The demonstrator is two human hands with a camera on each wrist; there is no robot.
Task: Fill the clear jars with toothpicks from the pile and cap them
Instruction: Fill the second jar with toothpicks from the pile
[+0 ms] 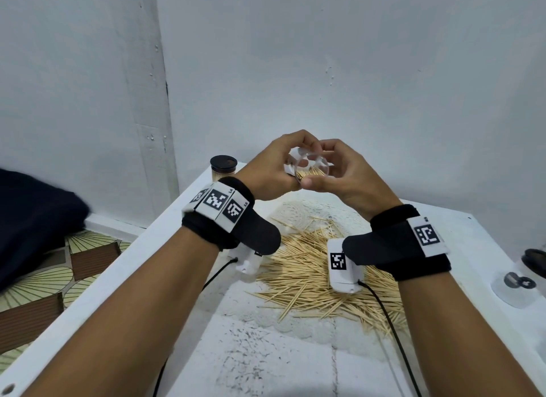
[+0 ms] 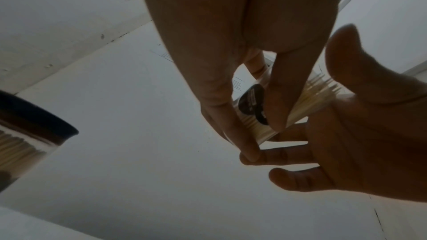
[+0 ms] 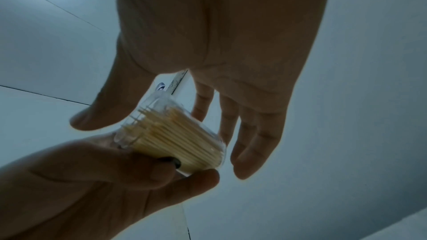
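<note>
Both hands are up off the table with a clear jar (image 1: 310,169) between them. The left hand (image 1: 267,175) has it wrapped, fingers curled round the body, and in the left wrist view you can see those fingers (image 2: 277,97) pressed on the wall with a dark round label under them. The right hand (image 1: 345,175) is cupped loosely round the open end, thumb (image 3: 101,112) on one side and fingers on the other, but I can't tell if it's actually gripping or just hovering close. The jar is tilted, mouth toward the camera in the head view, and packed with toothpicks (image 3: 175,138) whose tips poke out past the rim; no cap on it. Straight below the hands is the pile (image 1: 301,272), spread loose over the white table (image 1: 295,367). At the far left corner stands a capped jar (image 1: 223,168), black lid on and full. Over at the right edge there's another clear jar (image 1: 514,287), and just behind it a black lid (image 1: 536,260), half cut off by the frame.
</note>
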